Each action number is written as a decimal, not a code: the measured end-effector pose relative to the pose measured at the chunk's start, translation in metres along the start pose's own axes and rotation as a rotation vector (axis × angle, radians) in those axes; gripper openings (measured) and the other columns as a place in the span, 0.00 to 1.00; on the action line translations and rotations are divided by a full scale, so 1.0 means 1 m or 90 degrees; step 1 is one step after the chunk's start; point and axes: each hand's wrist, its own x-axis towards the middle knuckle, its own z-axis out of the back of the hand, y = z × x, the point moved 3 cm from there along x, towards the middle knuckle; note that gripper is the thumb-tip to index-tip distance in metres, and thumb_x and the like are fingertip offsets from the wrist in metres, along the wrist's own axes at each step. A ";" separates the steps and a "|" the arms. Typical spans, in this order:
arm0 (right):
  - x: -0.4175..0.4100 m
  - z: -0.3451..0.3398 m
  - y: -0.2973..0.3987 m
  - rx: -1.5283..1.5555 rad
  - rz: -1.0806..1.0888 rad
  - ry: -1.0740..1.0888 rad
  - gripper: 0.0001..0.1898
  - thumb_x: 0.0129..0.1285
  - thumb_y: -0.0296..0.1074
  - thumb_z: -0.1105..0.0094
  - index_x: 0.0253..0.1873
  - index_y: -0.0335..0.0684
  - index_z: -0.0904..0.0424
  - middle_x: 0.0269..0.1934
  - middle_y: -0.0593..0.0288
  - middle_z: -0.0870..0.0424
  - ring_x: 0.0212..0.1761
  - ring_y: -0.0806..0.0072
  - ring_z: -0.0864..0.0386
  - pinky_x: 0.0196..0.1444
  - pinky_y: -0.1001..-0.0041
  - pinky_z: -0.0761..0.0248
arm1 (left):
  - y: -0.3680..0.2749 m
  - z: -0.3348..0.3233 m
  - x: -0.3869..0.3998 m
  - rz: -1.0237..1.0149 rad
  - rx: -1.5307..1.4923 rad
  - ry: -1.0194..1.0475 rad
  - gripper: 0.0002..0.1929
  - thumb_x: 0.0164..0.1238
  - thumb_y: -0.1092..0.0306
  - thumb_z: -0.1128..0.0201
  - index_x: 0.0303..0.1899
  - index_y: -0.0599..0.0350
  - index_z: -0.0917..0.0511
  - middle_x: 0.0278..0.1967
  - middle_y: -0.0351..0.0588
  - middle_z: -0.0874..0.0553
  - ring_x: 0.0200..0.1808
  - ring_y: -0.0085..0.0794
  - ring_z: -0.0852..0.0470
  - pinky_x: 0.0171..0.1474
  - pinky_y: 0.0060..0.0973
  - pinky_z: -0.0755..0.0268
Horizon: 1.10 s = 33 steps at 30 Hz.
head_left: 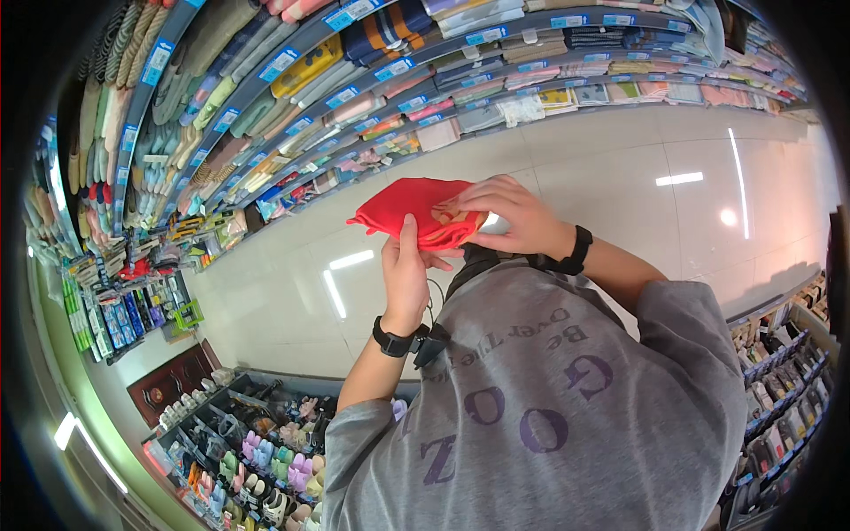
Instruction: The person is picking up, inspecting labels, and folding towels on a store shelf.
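A folded red cloth [415, 202] with a gold-orange printed pattern is held up between both hands, above the tiled floor and in front of the person's chest. My left hand [406, 275] grips its near edge, the thumb on top and the fingers underneath. My right hand [508, 209] is at the cloth's right end, thumb and fingers around the folded edge; part of the fingertips is hidden by the cloth. Both wrists wear black bands.
Long shelves [392, 70] with folded towels, slippers and price tags curve along the far side and left. A rack of colourful slippers [265, 464] stands at the lower left. More racks of packaged goods [783, 398] are at the lower right. Pale tiled floor [611, 172] lies between.
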 end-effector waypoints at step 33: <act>0.003 0.112 0.038 0.036 0.001 0.053 0.21 0.58 0.21 0.40 0.57 0.41 0.27 0.35 0.51 0.19 0.33 0.53 0.19 0.34 0.65 0.25 | -0.045 -0.052 0.031 -0.662 0.519 0.383 0.16 0.54 0.68 0.28 0.42 0.58 0.24 0.39 0.50 0.19 0.37 0.46 0.18 0.38 0.33 0.25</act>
